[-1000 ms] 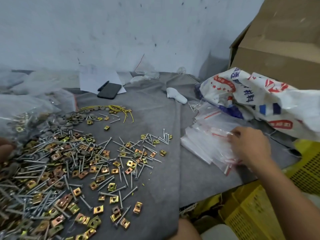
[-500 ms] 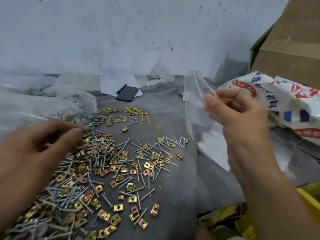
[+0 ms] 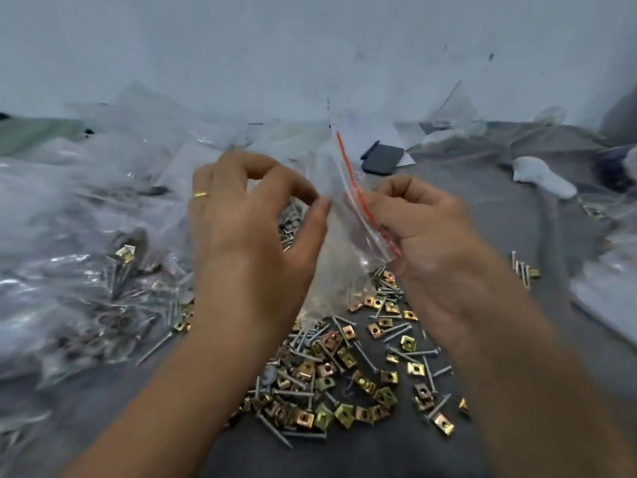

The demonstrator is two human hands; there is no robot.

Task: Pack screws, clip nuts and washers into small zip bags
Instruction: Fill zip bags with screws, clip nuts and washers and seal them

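Observation:
A small clear zip bag (image 3: 339, 215) with a red strip at its mouth hangs between both hands above the table. My right hand (image 3: 418, 232) pinches its right edge by the red strip. My left hand (image 3: 253, 222), with a gold ring, pinches the bag's left edge between thumb and fingers. Below them, loose silver screws (image 3: 396, 339) and brass-coloured clip nuts (image 3: 344, 414) lie scattered on the grey cloth. Grey round washers (image 3: 291, 219) show behind my left hand. The bag looks empty.
Large clear plastic bags of screws and clip nuts (image 3: 86, 270) fill the left side. A black phone (image 3: 382, 159) lies on white paper at the back. A white object (image 3: 543, 177) rests at the right, with more clear bags (image 3: 606, 294) at the right edge.
My right hand carried the zip bag from the stack on the right to the middle. My left hand left the hardware pile and took hold of the bag's other edge. The view swung left.

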